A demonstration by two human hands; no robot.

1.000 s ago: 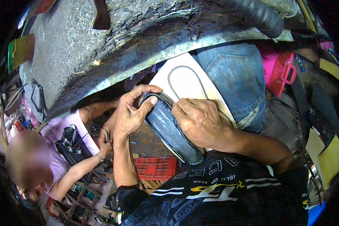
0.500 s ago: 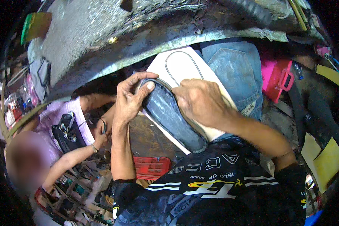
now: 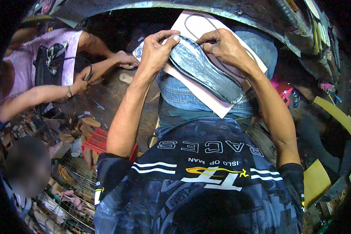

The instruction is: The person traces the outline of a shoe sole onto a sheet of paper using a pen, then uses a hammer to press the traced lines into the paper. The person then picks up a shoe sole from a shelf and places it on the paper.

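Sole point(image 3: 206, 68) – matt w/ chalky streaks; board point(image 3: 195, 25) – smooth, papery surf.

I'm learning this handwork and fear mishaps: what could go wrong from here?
The loose loop of thin dark cord lies beside the right hand and might snag. The flat white board rests on blue denim-covered legs, so a leg shift may tip it and jolt the dark sole-shaped piece in the left hand.

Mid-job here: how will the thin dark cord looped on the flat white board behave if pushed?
The thin dark cord likely bends but springs back: it holds a smooth, rounded loop. Being so slender, it is probably light. Its uncovered loop may slide across the flat white board, though the right hand hides part of it.
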